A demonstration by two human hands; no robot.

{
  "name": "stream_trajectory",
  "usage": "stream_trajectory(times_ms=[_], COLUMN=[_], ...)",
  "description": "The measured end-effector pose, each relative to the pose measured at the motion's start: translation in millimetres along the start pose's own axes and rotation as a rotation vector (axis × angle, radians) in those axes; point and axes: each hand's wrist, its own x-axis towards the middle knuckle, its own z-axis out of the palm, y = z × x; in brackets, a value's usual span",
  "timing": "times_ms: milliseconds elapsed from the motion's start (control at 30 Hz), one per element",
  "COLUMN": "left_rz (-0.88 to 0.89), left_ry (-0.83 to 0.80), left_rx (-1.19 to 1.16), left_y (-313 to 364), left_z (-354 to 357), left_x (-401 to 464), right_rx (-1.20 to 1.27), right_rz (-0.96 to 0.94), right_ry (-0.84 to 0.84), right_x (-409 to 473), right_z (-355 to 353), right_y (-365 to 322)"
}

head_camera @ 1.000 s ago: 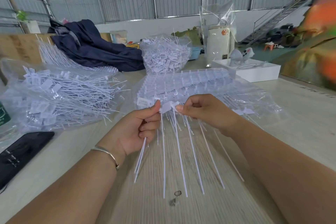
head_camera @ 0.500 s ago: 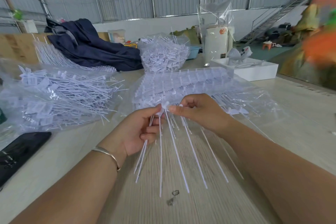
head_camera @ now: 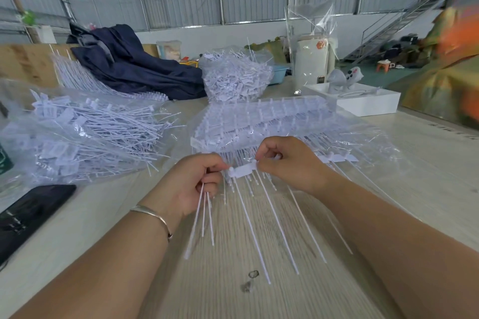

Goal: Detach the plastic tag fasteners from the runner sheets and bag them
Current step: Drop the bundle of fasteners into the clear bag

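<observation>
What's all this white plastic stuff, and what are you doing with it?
A person is pulling plastic tag fasteners off a runner sheet at a wooden table. The left hand grips a few detached fasteners, their thin tails hanging down. The right hand pinches the flat tag end of the next one. A stack of full sheets lies just behind, and an open bag of loose fasteners lies to the left.

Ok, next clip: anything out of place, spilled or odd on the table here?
One small oddity: a little metal ring with a bit of debris beside it lies loose on the table near the fastener tips, between the forearms. Some loose fasteners poke out of the left bag. Otherwise nothing stands out.
</observation>
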Motion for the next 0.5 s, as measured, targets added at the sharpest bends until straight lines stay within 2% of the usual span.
stream_trajectory(times_ms=[100,300,500], left_rz=[-0.036,-0.136,-0.069], left_ry=[0.029,-0.045,-0.1], left_rx=[0.012,-0.031,0.177], left_y=[0,-2,-3], left_z=[-2,2,9], left_x=[1,0,-6], right_rx=[0.012,0.033,0.005], right_rz=[-0.003,-0.019,-0.023], right_ry=[0.001,0.002,0.018], right_x=[0,0,-2], right_z=[0,-1,-1], right_y=[0,-1,-6])
